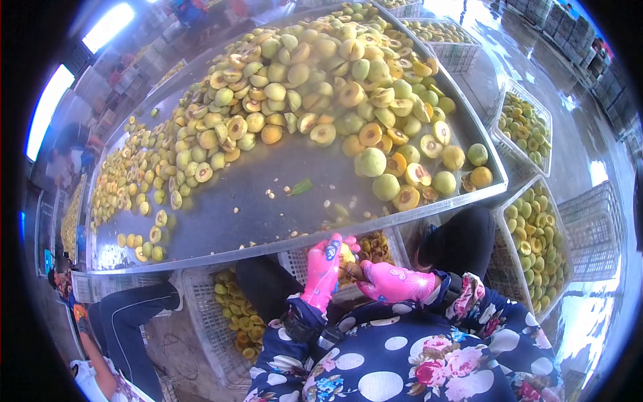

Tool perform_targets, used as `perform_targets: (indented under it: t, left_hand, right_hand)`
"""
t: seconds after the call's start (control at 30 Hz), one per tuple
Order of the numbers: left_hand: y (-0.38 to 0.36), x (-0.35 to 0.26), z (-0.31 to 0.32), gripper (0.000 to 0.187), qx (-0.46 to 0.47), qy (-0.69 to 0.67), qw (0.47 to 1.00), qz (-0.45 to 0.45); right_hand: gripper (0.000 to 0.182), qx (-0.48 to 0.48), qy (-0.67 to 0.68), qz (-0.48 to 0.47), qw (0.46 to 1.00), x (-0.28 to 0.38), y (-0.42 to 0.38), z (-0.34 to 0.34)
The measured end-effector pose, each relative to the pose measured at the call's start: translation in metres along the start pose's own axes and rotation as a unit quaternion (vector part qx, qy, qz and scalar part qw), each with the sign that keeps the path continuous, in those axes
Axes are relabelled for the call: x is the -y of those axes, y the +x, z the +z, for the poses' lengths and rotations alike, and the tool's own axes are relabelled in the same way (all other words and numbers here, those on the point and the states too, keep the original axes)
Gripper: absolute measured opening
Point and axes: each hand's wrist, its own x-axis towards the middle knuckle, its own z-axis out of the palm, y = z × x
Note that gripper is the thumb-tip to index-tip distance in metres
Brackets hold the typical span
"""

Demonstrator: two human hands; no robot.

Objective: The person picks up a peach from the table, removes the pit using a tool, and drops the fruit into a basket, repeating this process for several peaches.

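My left hand (322,273), in a pink patterned glove, is closed on a piece of yellow stone fruit (346,254) just below the table's front edge. Close beside it is my right hand (400,281), also pink-gloved, with its fingers curled together near the fruit. Whatever the right fingers grip is too small and hidden to name. Under both hands sits a crate (400,249) with brownish fruit pieces in it. On the metal table (268,218) ahead lies a large heap of yellow-green stone fruit (288,87), many cut in half with reddish-brown centres showing.
A green leaf (301,187) and loose pits lie on the metal table. Fruit-filled crates stand at right (536,244), farther right (526,127) and left (238,315). An empty-looking grey crate (589,231) leans at far right. Another person's leg (134,321) is at lower left.
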Motion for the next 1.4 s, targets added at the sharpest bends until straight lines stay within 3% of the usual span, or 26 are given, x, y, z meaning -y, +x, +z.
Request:
perform_targets:
  t: [0.1,0.23,0.4,0.5,0.57,0.6,0.67,0.7,0.73,0.77,0.83,0.93,1.03,1.1,1.17,1.2,1.23,1.3,1.4]
  left_hand:
    - [0.000,0.003,-0.004,0.035,0.011,0.002,1.000,-0.021]
    - [-0.005,0.002,-0.002,0.039,0.010,-0.015,1.000,-0.006]
    - [-0.010,0.006,0.009,0.042,-0.013,-0.128,0.990,0.052]
    - [-0.018,-0.002,0.008,0.040,0.002,-0.181,0.984,-0.002]
    - [-0.013,0.000,-0.017,0.037,-0.057,-0.318,0.946,0.018]
    - [-0.020,-0.016,-0.024,0.034,-0.165,-0.322,0.928,0.086]
    - [-0.045,-0.047,-0.068,0.034,-0.194,-0.027,0.957,0.213]
    - [-0.053,-0.064,-0.092,0.033,-0.245,-0.021,0.947,0.208]
    - [-0.054,-0.073,-0.126,0.034,-0.314,0.129,0.923,0.184]
    - [-0.056,-0.075,-0.166,0.035,-0.288,0.433,0.827,0.215]
    - [-0.060,-0.093,-0.172,0.034,-0.310,0.746,0.565,0.169]
    - [-0.015,-0.109,-0.143,0.032,-0.218,0.541,0.770,0.258]
    - [0.046,-0.141,-0.053,0.033,-0.147,0.519,0.806,0.244]
    - [0.108,-0.144,-0.030,0.032,-0.125,0.522,0.806,0.248]
    - [0.164,-0.139,-0.005,0.028,-0.111,0.457,0.870,0.145]
    - [0.206,-0.124,-0.009,0.045,-0.138,0.519,0.832,0.142]
    - [0.224,-0.121,0.003,0.045,-0.133,0.547,0.820,0.102]
    - [0.243,-0.101,0.018,0.047,-0.122,0.412,0.902,0.039]
    - [0.256,-0.080,0.026,0.049,-0.155,0.490,0.838,0.184]
  right_hand:
    - [0.027,0.072,0.178,0.152,0.970,0.019,-0.007,-0.012]
    - [0.023,0.111,0.418,0.143,0.890,0.010,-0.008,-0.006]
    - [0.022,0.165,0.664,0.138,0.716,0.010,-0.008,0.003]
    - [0.023,0.160,0.666,0.089,0.723,0.014,-0.012,-0.001]
    - [0.023,0.170,0.624,0.063,0.760,0.017,-0.014,-0.008]
    - [0.024,0.174,0.602,0.051,0.777,0.017,-0.015,-0.012]
    - [0.024,0.124,0.436,0.135,0.881,0.003,-0.009,-0.002]
    - [0.025,0.098,0.346,0.175,0.917,-0.006,-0.006,0.005]
    - [0.027,0.092,0.199,0.160,0.962,-0.016,-0.005,0.007]
    - [0.027,0.097,0.220,0.161,0.957,-0.017,-0.005,0.006]
    - [0.028,0.111,0.263,0.161,0.945,-0.015,-0.005,0.004]
    - [0.028,0.092,0.279,0.151,0.944,-0.019,-0.005,0.005]
    - [0.028,0.086,0.294,0.158,0.939,-0.024,-0.010,0.002]
    - [0.027,0.086,0.313,0.173,0.930,-0.029,-0.014,0.000]
    - [0.026,0.072,0.342,0.176,0.920,-0.028,-0.020,-0.009]
    - [0.027,0.067,0.336,0.173,0.923,-0.031,-0.023,-0.011]
    - [0.029,0.063,0.331,0.171,0.926,-0.034,-0.024,-0.014]
    - [0.028,0.059,0.348,0.174,0.919,-0.032,-0.026,-0.024]
    - [0.027,0.068,0.354,0.180,0.915,-0.042,-0.026,-0.021]
